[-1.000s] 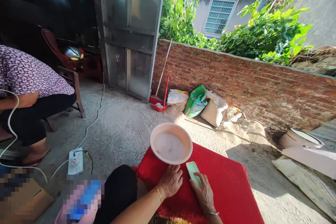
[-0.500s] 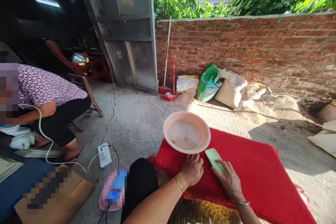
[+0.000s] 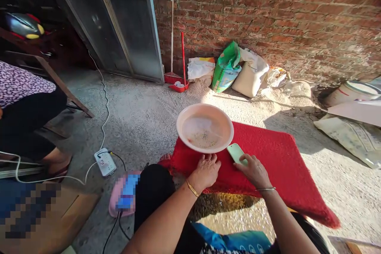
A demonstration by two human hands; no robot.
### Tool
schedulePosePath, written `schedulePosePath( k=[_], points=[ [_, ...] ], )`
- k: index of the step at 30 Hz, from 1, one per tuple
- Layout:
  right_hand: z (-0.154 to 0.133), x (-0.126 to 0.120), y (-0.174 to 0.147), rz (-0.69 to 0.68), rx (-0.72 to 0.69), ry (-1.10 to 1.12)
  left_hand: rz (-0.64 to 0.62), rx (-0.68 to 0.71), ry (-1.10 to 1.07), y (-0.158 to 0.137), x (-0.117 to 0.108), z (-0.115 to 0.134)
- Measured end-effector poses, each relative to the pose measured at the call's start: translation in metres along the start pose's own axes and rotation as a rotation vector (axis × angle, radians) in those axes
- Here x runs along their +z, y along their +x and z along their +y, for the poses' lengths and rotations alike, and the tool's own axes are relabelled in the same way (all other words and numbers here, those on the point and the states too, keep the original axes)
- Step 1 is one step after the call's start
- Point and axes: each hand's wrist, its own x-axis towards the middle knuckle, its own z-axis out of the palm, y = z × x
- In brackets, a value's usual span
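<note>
Hands flat: left hand (image 3: 206,170) on red mat (image 3: 276,158), right hand (image 3: 253,171) on phone (image 3: 235,152).

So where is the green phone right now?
The green phone lies on the red mat, under the right hand's fingers, just right of the pink bowl in the head view.

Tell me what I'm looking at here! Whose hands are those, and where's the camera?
The camera sits on a person's head and looks down, so the two hands are that person's own. The left hand lies flat on a red mat spread on the ground. The right hand rests on a green phone. Just past the hands, a pink bowl on the mat holds a few grains. Another person sits at the left. By the brick wall lie some sacks and a red dustpan.
</note>
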Motion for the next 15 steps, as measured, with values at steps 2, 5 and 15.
schedulePosePath(
  k=[2, 5, 15],
  points=[
    [-0.01, -0.008, 0.006, -0.027, 0.084, -0.053, -0.005, 0.013, -0.026, -0.002, -0.006, -0.002],
    [-0.027, -0.01, 0.018, -0.019, 0.238, 0.032, -0.013, 0.008, -0.052, -0.003, -0.01, -0.006],
    [-0.058, 0.005, 0.037, -0.108, 0.254, -0.047, -0.067, -0.005, -0.06, -0.003, -0.007, -0.011]
  ],
)
